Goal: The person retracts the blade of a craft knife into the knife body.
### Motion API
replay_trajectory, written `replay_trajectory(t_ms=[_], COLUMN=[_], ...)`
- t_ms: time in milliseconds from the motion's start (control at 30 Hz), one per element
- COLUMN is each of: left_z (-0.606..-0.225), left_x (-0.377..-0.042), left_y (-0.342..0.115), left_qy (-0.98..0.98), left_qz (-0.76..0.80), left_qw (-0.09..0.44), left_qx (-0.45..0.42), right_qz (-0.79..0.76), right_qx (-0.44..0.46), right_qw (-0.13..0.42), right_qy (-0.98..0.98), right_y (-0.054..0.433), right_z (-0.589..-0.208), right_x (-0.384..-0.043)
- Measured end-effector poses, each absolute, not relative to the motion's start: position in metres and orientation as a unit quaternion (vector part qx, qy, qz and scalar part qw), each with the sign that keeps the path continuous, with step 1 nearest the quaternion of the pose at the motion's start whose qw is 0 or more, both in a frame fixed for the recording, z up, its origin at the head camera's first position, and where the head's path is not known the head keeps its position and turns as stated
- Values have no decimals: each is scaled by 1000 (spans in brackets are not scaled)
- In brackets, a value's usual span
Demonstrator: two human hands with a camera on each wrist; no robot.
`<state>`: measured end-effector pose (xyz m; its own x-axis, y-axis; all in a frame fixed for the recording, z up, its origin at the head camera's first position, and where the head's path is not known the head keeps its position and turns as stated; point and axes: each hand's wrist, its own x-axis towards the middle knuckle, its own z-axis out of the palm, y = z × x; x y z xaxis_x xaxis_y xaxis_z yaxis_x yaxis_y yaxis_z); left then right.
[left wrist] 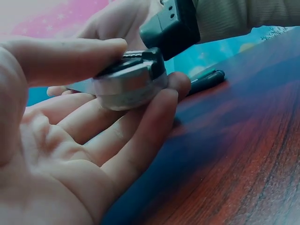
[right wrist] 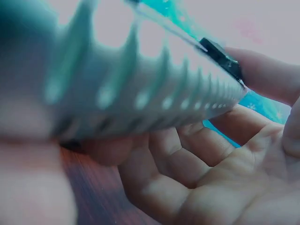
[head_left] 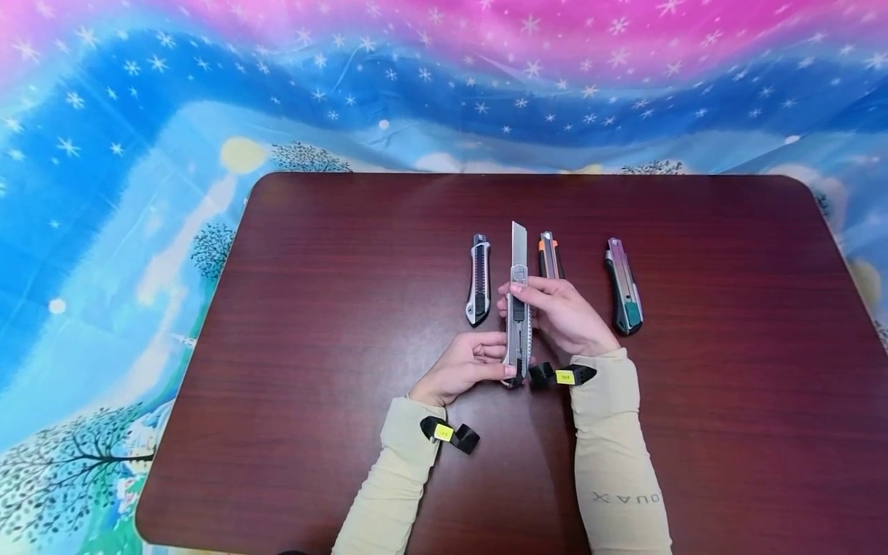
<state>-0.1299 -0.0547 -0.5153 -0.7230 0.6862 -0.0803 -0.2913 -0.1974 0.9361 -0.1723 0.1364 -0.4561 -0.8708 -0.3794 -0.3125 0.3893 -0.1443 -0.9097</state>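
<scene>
A silver utility knife [head_left: 517, 339] with a black slider is held upright in the head view, its wide blade [head_left: 519, 245] extended from the top. My left hand [head_left: 465, 368] pinches its lower end, thumb on the front and fingers behind. Higher up, my right hand [head_left: 565, 312] grips the body just below the blade, with the thumb across the front. The left wrist view shows the black-and-silver butt end [left wrist: 129, 82] between thumb and fingers. Close in the right wrist view runs the ribbed metal side [right wrist: 154, 79] of the knife, over the curled right fingers.
On the dark red table [head_left: 312, 308] lie a grey-and-black utility knife [head_left: 478, 281] to the left, an orange-and-black one [head_left: 550, 256] partly hidden behind my right hand, and a purple-and-green one [head_left: 624, 287] to the right. A printed cloth [head_left: 416, 92] hangs behind the table.
</scene>
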Motion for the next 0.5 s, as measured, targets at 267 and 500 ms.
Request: replay_trajectory(t_ms=[267,500], left_z=[-516,-517], left_x=[-131,-131], left_y=[-55,-56], left_qy=[575,585], left_qz=[740,735], left_qw=[315,309], left_qx=[151,150], right_qz=[-766,-788], right_qx=[-5,-11], right_qw=[260,277], right_qy=[588,550], right_y=[134,134], right_z=[-454,-456], right_x=[-171,-171])
